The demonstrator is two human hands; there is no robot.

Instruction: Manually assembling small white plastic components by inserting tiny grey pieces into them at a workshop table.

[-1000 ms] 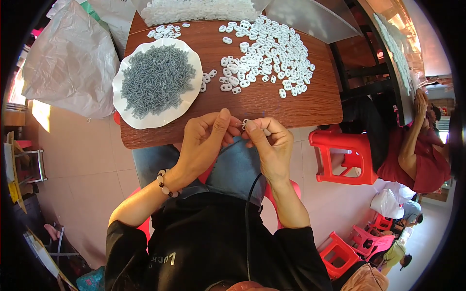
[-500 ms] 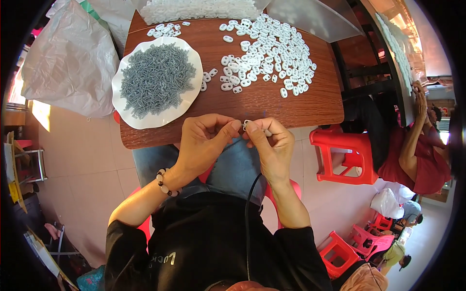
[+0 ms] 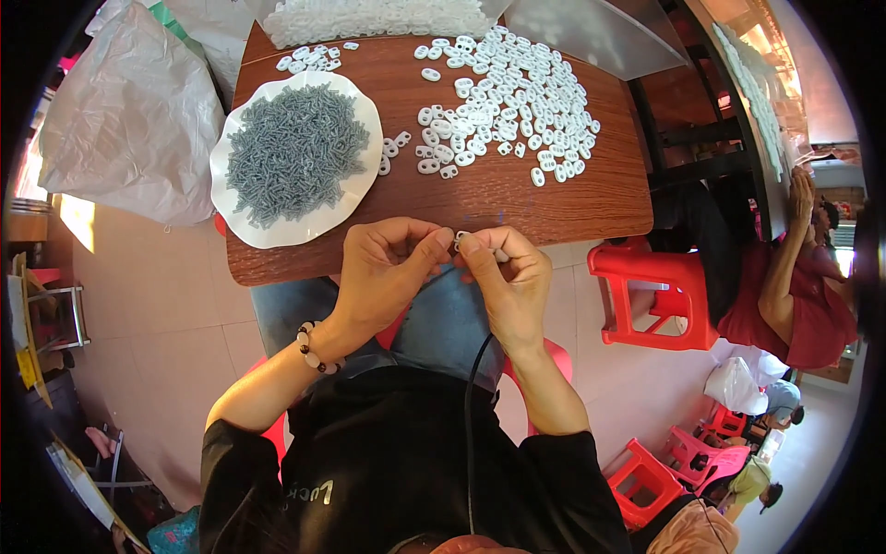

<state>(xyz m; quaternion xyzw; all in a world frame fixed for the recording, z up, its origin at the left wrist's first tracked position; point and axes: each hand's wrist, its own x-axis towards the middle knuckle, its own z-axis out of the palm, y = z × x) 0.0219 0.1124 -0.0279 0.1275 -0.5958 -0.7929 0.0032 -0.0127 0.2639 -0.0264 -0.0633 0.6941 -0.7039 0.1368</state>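
Over the table's near edge, the thumb and forefinger of my right hand [image 3: 509, 282] pinch a small white oval plastic piece with two holes [image 3: 459, 238]. Another white piece [image 3: 501, 256] shows tucked among that hand's curled fingers. My left hand [image 3: 383, 272] is closed in a pinch right beside the white piece; whatever sits between its fingertips is too small to make out. Left of centre, a white wavy-rimmed plate [image 3: 369, 185] bears a heap of small grey ribbed plugs [image 3: 295, 152]. Many loose white two-hole pieces [image 3: 508, 102] lie spread over the right of the table.
The brown wooden table [image 3: 406, 198] has a clear bin of white pieces [image 3: 378, 18] at its back. A white plastic sack [image 3: 129, 120] stands to the left. On the right are a red stool [image 3: 651, 277] and a seated person in dark red [image 3: 784, 295].
My right hand has shifted slightly left, bringing the white piece closer to the left fingertips. My left hand has barely moved.
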